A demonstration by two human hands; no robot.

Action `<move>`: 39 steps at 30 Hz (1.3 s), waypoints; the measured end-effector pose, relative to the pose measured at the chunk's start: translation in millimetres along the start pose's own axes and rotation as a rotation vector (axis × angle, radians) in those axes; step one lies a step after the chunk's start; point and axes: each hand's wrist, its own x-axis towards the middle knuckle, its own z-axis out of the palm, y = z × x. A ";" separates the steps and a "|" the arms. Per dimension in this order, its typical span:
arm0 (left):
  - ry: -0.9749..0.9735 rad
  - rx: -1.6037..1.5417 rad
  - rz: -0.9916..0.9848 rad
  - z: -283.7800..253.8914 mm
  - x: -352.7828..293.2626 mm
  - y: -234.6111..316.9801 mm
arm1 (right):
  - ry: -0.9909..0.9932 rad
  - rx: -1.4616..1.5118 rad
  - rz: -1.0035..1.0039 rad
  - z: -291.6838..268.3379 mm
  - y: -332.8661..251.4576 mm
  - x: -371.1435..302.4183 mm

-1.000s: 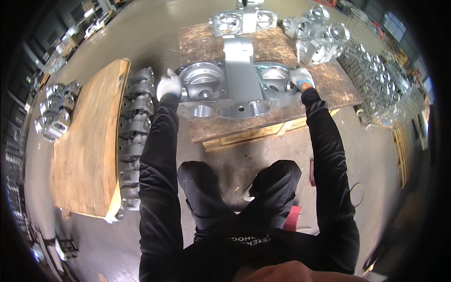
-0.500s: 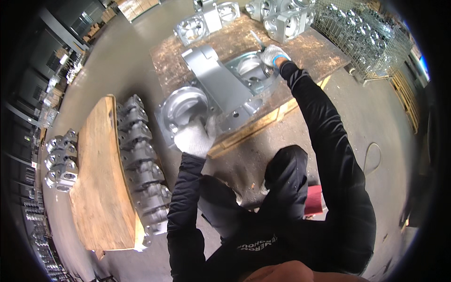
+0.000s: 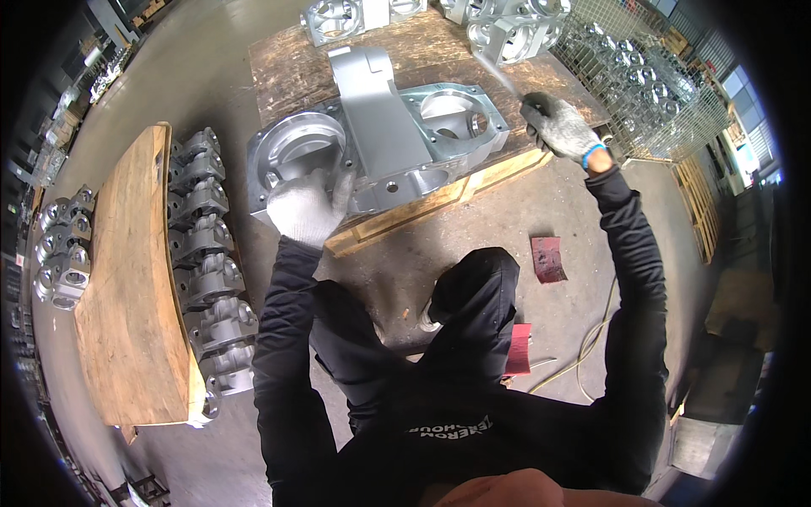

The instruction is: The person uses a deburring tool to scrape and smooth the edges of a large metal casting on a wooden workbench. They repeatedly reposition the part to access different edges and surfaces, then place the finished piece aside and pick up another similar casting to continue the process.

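Note:
A large grey metal casting (image 3: 384, 127) lies on the worn wooden table, with a round opening at each end and a raised arm in the middle. My left hand (image 3: 306, 207), in a pale knit glove, grips the near rim of the left opening, its thumb stretched along the surface. Off the casting's right end, my right hand (image 3: 562, 127) is closed, in a glove with a dark palm. A thin blade-like metal tool (image 3: 497, 74) sticks out of it toward the far side, blurred by motion; its handle is hidden in the fist.
More castings (image 3: 511, 38) stand along the table's (image 3: 283, 72) far side. To the right is a wire cage (image 3: 642, 93) full of metal parts. A wooden board (image 3: 135, 287) and a row of castings (image 3: 211, 253) are at left. Red pieces (image 3: 549, 259) and a hose (image 3: 583, 363) lie on the floor.
My right hand has drawn away from the casting's right opening, out to the right with the tool. My left hand stays on the left rim. The whole view has shifted.

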 end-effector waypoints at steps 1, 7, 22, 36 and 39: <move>0.007 0.003 -0.003 0.4 0.0 0.2 | -0.059 -0.023 0.000 -3.1 -9.5 -8.8; 0.056 -0.013 0.030 2.5 -1.5 -2.1 | -0.116 -0.607 -0.228 2.6 -53.9 -20.5; 0.086 0.038 0.046 7.3 -2.5 -4.4 | 0.005 -0.750 -0.254 39.0 -59.0 -14.4; 0.203 0.107 0.135 7.8 1.2 -1.7 | 0.111 -0.615 -0.250 30.8 -50.1 -27.6; 0.177 0.057 0.117 5.7 2.6 1.7 | 0.130 -0.647 -0.272 24.3 -57.9 -19.6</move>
